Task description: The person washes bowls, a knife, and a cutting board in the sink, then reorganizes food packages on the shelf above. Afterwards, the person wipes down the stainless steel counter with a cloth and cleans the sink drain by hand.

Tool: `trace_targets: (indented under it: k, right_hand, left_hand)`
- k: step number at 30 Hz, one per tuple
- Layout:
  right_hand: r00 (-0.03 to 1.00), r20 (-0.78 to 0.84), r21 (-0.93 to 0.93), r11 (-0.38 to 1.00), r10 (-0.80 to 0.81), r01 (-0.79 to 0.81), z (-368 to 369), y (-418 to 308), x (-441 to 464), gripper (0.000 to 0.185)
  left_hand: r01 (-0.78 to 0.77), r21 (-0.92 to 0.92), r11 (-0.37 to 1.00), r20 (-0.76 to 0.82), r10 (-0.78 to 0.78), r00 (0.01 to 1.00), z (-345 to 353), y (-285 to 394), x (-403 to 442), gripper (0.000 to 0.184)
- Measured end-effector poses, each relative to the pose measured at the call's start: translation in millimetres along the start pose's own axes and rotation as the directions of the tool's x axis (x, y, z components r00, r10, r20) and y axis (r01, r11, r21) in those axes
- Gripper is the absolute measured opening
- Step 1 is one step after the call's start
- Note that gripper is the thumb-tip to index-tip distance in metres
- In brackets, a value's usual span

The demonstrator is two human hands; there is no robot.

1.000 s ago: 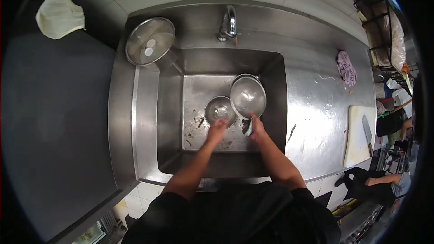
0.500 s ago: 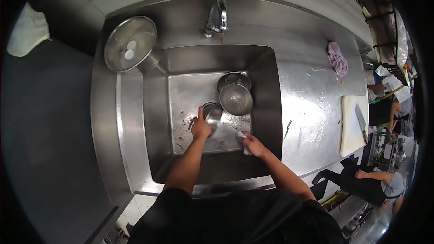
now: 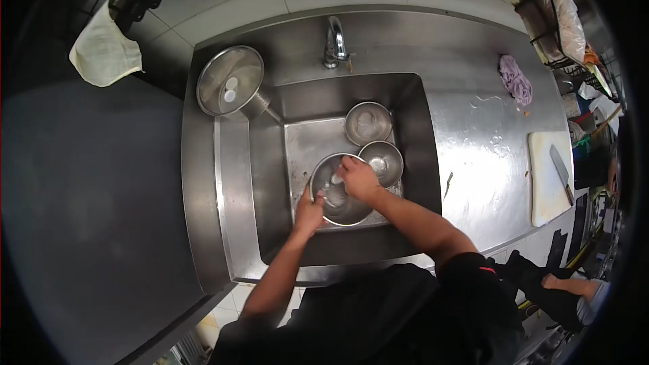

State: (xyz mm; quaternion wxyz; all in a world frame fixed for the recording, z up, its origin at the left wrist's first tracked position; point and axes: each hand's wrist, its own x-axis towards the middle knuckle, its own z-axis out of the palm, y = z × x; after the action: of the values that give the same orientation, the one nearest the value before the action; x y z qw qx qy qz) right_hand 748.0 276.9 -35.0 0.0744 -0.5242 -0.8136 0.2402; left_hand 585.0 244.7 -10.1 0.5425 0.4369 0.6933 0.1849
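A steel bowl (image 3: 346, 212) is held tilted low in the sink, its inside facing up. My left hand (image 3: 310, 213) grips its rim on the left side. Inside the bowl, my right hand (image 3: 359, 177) is closed on a whitish scrubbing pad (image 3: 337, 179), mostly hidden by the fingers, and presses it near the inner wall. Two smaller steel bowls stand on the sink floor beyond: one farther back (image 3: 368, 124) and one (image 3: 388, 164) just right of the held bowl, partly behind my right hand.
The sink (image 3: 270, 189) has a tap (image 3: 334, 44) behind it. A large steel pot (image 3: 250, 71) leans at the back left corner. On the right counter lie a purple cloth (image 3: 515, 80), a cutting board (image 3: 544, 196) and a knife (image 3: 560, 165). Another person (image 3: 561, 290) stands at far right.
My left hand now holds a bowl by its rim. My right hand has moved left and up into that bowl with the pad. The other two bowls now stand apart.
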Motion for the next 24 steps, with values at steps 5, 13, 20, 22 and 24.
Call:
trace_targets:
  k: [5,13,20,22,24]
  right_hand:
    - [0.988,0.108,0.403,0.913,-0.115,0.062,24,-18,-13,0.029]
    - [0.954,-0.032,0.972,0.230,0.300,-0.040,-22,37,12,0.026]
    - [0.856,0.352,0.924,-0.288,0.378,-0.253,14,-23,24,0.032]
    - [0.922,0.109,0.947,0.244,0.372,-0.211,-7,-24,46,0.032]
    - [0.971,-0.042,0.953,0.301,0.236,-0.031,-66,-31,85,0.033]
  left_hand:
    - [-0.177,0.135,0.975,-0.111,0.193,0.975,-17,-21,42,0.033]
    - [0.127,-0.420,0.899,0.152,-0.069,0.986,-25,-37,41,0.019]
    - [0.341,-0.934,0.105,0.357,0.308,0.882,5,-110,92,0.031]
    - [0.153,-0.953,0.262,0.157,-0.006,0.988,-25,-55,64,0.026]
    - [0.094,-0.917,0.387,0.065,-0.086,0.994,-26,-73,69,0.020]
